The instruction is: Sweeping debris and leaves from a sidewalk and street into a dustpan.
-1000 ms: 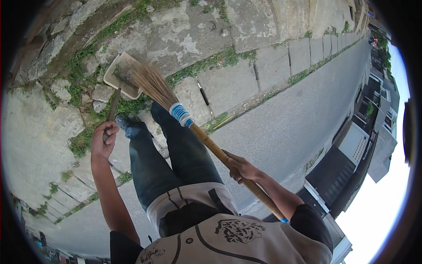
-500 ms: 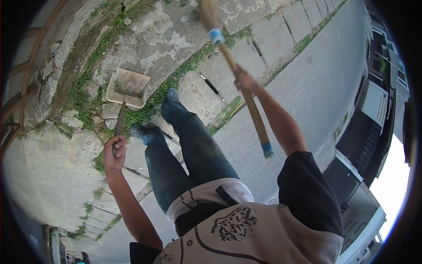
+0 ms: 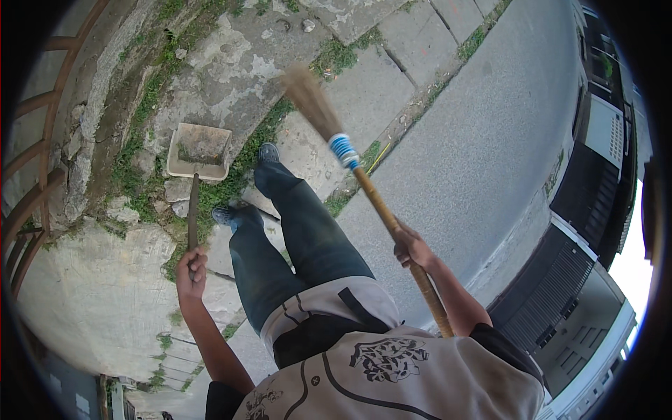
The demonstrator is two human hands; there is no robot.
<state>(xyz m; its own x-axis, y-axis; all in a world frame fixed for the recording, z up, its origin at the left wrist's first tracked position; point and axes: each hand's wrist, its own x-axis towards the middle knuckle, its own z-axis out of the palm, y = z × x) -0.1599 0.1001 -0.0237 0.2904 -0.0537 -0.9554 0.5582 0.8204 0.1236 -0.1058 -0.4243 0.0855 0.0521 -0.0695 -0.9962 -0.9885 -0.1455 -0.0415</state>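
Observation:
My left hand (image 3: 191, 271) is closed round the dark handle of a dustpan (image 3: 173, 165). The dustpan's pale, square scoop is at or just over the broken pavement, left of my feet, with some green and brown bits in it. In my right hand (image 3: 413, 246) is a stick broom (image 3: 374, 192), gripped partway along its bamboo-like handle. Its brown bristles (image 3: 308, 98), bound with a blue and white band, point up and left, ahead of my right foot. The bristle tips are blurred, and I cannot tell whether they touch the ground.
Cracked concrete slabs (image 3: 364, 91) with grass strips (image 3: 343, 56) run along a grey road (image 3: 476, 140) on the right. Rusty metal railing (image 3: 49, 133) and a rough stone edge stand at the left. Dark gates (image 3: 546, 287) line the road's far side.
The broom has come back toward me and swung, its bristles now lower and further left. My right hand has moved down. My left hand and the dustpan have shifted slightly down in view.

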